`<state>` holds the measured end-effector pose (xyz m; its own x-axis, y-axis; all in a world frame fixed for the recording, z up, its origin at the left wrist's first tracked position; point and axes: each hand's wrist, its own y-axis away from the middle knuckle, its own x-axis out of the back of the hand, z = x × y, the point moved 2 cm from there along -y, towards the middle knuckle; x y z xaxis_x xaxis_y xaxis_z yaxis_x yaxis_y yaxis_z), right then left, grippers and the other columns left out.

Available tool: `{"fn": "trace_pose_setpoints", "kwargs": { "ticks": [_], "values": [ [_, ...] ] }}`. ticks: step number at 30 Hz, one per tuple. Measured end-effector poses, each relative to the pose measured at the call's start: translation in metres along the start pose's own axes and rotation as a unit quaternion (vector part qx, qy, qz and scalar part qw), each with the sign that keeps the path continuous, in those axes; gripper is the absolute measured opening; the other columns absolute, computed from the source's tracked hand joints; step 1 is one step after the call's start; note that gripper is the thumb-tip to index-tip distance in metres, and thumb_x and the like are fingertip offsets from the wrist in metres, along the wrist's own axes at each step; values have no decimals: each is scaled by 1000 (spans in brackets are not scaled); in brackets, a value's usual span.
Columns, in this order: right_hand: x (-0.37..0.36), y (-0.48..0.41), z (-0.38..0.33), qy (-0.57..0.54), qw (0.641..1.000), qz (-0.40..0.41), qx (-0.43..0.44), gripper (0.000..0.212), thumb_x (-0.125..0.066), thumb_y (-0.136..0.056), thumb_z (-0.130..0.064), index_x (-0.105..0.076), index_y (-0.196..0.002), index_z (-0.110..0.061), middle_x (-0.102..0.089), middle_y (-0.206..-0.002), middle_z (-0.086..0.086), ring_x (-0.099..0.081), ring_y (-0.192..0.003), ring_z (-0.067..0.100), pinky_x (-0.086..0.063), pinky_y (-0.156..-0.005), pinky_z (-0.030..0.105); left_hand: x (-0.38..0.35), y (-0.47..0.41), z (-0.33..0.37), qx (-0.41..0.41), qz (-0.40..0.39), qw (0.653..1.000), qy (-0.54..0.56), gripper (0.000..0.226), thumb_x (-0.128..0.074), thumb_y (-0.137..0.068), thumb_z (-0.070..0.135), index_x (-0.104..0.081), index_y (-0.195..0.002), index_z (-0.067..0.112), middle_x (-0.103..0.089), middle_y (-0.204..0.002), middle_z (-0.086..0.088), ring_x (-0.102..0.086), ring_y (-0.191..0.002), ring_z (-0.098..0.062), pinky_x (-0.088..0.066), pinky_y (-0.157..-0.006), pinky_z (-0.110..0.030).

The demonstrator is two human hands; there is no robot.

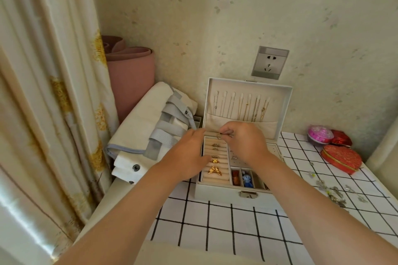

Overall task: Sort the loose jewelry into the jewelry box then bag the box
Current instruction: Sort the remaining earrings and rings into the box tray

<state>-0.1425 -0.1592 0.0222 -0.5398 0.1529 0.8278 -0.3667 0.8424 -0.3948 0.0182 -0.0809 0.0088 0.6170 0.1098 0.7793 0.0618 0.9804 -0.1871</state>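
Step in hand, my read: seat ring in the rolls. R hand (243, 142) pinches ring (218, 135) w/ fingertips, over back row of rolls (207, 146); touching them or not, can't tell. L hand (189, 155) flat, fingers straight, on left rim of box (217, 192), prob. steadying. To do well: band edge-on to slot, press in, release once it stands. Box open, back-left of desk (237, 232). Loose pieces (331, 191) near desk's right edge, well apart from both hands. Bag (137, 135) just left of box.
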Motion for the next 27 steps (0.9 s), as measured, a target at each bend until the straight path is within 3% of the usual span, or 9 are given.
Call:
{"fn": "trace_pose_setpoints", "kwargs": {
  "ticks": [4,8,14,20,23,27],
  "values": [
    [-9,-6,4,11,999,-30,12,18,-73,-88,-20,-76,-105,-27,-75,-101,-9,-67,-94,7,-55,-88,33,-5,-6,-2,-4,-14,1000,8,59,-67,-87,27,-41,-139,26,-50,-125,2,-50,-115,-15,-46,-100,-36],
    [-14,-9,1,64,995,-59,54,18,-69,-92,-21,-75,-108,-28,-74,-104,-9,-66,-96,10,-47,-83,24,-4,-10,-3,0,1,1000,0,59,-66,-90,27,-38,-142,20,-49,-132,0,-49,-120,-15,-42,-97,-27],
    [-19,-12,0,97,989,-82,69,21,-65,-93,-17,-77,-104,-30,-72,-107,-8,-65,-99,14,-54,-86,38,-4,-9,-1,0,6,1000,-16,59,-64,-92,27,-37,-143,16,-49,-136,-3,-48,-120,-16,-41,-95,-27],
    [-17,-11,1,100,985,-105,93,28,-59,-96,-13,-74,-114,-28,-70,-116,-7,-63,-105,15,-51,-89,34,-2,-10,-1,-5,16,999,-36,61,-65,-91,27,-35,-144,17,-45,-137,-3,-47,-122,-17,-41,-97,-28],
    [-14,-9,2,90,985,-119,90,29,-59,-95,-11,-73,-115,-28,-68,-118,-6,-62,-107,14,-51,-90,32,-1,-9,2,-5,58,997,-54,60,-64,-92,26,-35,-144,18,-38,-136,-2,-47,-120,-18,-43,-93,-28],
    [4,-9,13,19,996,-81,43,38,-62,-92,-4,-70,-120,-28,-66,-118,-8,-59,-110,12,-49,-98,34,2,-12,17,-66,136,988,-44,40,-62,-93,20,-49,-131,17,-44,-122,0,-50,-110,-14,-46,-88,-26]
  ]
}}
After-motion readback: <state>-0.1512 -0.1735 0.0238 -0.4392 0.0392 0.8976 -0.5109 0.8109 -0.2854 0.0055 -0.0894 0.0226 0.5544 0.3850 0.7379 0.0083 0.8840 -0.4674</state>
